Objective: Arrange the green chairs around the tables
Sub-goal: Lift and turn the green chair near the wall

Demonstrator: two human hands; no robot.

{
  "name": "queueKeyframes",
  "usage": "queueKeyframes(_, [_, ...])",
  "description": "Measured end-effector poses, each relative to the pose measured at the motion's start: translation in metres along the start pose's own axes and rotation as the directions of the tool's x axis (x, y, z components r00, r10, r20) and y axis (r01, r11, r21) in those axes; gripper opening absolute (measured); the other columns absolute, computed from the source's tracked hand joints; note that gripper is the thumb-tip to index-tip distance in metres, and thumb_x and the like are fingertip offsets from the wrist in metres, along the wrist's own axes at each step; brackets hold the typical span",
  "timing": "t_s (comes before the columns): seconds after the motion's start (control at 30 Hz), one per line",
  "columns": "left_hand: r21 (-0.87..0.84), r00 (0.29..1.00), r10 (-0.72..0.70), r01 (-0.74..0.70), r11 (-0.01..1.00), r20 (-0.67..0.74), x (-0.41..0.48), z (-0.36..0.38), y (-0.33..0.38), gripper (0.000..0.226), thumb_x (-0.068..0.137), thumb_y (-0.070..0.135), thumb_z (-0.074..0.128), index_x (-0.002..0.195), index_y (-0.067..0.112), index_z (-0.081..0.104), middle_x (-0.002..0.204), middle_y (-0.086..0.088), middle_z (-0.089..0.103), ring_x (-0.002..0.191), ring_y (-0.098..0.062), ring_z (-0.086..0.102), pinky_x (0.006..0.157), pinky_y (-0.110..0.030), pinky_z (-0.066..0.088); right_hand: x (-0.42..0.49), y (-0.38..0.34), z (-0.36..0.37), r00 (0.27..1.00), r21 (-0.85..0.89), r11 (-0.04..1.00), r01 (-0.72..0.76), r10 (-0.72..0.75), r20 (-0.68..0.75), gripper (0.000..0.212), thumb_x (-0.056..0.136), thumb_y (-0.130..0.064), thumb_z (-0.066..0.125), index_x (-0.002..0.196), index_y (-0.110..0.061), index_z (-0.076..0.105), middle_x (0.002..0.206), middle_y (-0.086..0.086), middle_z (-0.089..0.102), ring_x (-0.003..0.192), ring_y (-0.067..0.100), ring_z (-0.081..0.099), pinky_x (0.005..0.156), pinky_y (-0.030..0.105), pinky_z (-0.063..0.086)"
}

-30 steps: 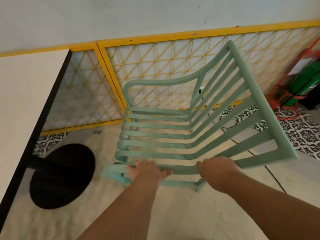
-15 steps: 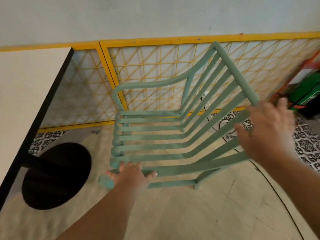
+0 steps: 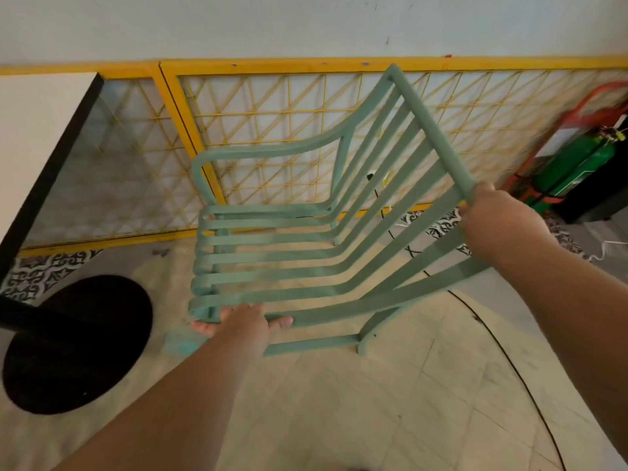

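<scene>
Chair [image 3: 272, 258]: in front of the fence [image 3: 176, 107], between the table [image 3: 30, 137] on the left and a green cylinder [image 3: 577, 168] on the right. It is tilted, with the seat front toward the table. I cannot tell whether its feet touch the floor.
Left hand [image 3: 243, 326]: wrapped round the near side rail at the seat's front corner, thumb showing past the rail. The arm reaches straight ahead and low.
Right hand [image 3: 499, 219]: closed round the near top corner of the backrest, knuckles up. The arm comes in from the right, higher than the left.
Step (judged): bringing the chair to the table edge, not yet set down.
Method: lift evenly with both hands so no foot drags. The high right grip steers the turn and the low left grip takes the weight.
Placement: set it square to the table edge, seat front short of the round base [image 3: 74, 345] — level it before lowering.
Watch: a cable [image 3: 503, 348] runs across the floor by the rear legs. No foot should land on it, and the backrest should stay off the fence.
</scene>
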State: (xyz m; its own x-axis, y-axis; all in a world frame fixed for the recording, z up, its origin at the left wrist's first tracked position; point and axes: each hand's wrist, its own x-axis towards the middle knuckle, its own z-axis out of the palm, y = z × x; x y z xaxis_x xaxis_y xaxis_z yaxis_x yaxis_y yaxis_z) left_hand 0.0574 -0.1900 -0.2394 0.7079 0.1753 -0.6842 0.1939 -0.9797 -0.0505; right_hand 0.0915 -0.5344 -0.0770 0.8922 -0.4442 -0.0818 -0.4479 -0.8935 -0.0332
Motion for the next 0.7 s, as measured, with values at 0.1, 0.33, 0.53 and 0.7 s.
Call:
queueKeyframes(0.1, [0.014,1.000,-0.017,0.017,1.000,-0.011,0.004,-0.004,0.002,0.085,0.083,0.091,0.026,0.143,0.035,0.050,0.147,-0.004,0.048,0.146,-0.036,0.028,0.108,-0.084,0.008,0.006,-0.004,0.003,0.999,-0.050,0.998,0.024,-0.026,-0.033,0.029,0.105,-0.017,0.041,0.130,-0.002,0.040,0.113,0.022,0.058,0.098,0.046,0.064,0.067,0.049,0.049])
queueKeyframes(0.33, [-0.002,0.999,0.037,-0.037,0.999,-0.030,0.005,-0.015,0.002,0.079,0.086,0.089,0.026,0.137,0.035,0.053,0.144,-0.003,0.049,0.144,-0.036,0.030,0.107,-0.085,0.007,0.018,-0.006,0.006,0.987,-0.105,0.985,0.138,-0.145,-0.064,0.077,0.096,0.002,0.036,0.163,-0.016,0.003,0.160,0.013,0.029,0.117,0.046,0.058,0.071,0.047,0.045])
queueKeyframes(0.53, [-0.016,0.997,0.064,-0.065,0.998,-0.035,0.010,-0.025,0.000,0.076,0.087,0.087,0.026,0.134,0.034,0.054,0.142,-0.002,0.048,0.145,-0.036,0.028,0.106,-0.086,0.007,0.030,-0.013,0.008,0.986,-0.134,0.979,0.157,-0.163,-0.037,0.079,0.095,0.003,0.033,0.164,-0.019,-0.001,0.172,0.005,0.008,0.128,0.045,0.053,0.077,0.050,0.048])
queueKeyframes(0.7, [-0.037,0.994,0.093,-0.095,0.995,-0.053,0.011,-0.025,-0.005,0.076,0.088,0.087,0.026,0.137,0.034,0.051,0.147,0.000,0.045,0.146,-0.033,0.026,0.108,-0.084,0.004,0.031,-0.015,0.007,0.986,-0.070,0.984,0.162,-0.165,-0.038,0.072,0.100,-0.005,0.034,0.164,-0.018,0.004,0.169,0.005,0.018,0.126,0.044,0.053,0.085,0.051,0.049])
